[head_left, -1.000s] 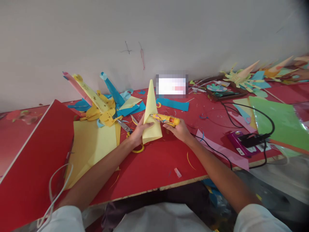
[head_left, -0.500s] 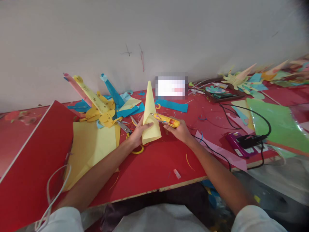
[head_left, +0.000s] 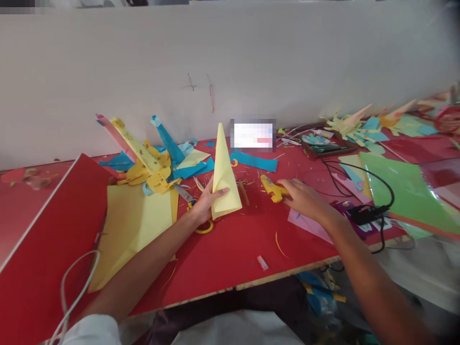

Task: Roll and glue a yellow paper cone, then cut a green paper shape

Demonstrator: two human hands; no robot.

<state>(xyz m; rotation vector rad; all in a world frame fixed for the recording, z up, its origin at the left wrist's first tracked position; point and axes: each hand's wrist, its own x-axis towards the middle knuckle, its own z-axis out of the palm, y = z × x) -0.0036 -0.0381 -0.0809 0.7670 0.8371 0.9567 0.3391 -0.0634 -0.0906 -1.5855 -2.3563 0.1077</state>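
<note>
In my left hand (head_left: pixel 205 203) is a pale yellow paper cone (head_left: pixel 223 184), tip up, with the thumb pressed on its front near the base. My right hand (head_left: pixel 304 199) is at the handle end of a yellow glue gun (head_left: pixel 273 188), which is low over the red table on its side, nozzle pointing left. The fingers close around the handle, partly hiding it. Scissors (head_left: pixel 204 227) with yellow handles lie behind and under my left hand. A thin brown stick (head_left: pixel 244 193) is just right of the cone.
Yellow paper sheets (head_left: pixel 140 225) lie at left beside a red board (head_left: pixel 53 235). Rolled paper pieces (head_left: pixel 167 139) and yellow cut-outs are behind. At right are a purple box (head_left: pixel 347 211) with a black plug and cable, a green sheet (head_left: pixel 406 191) and a tray (head_left: pixel 328 147).
My right hand has moved right and taken the glue gun away from the cone, down toward the table. The left hand still holds the cone upright. The view has shifted slightly.
</note>
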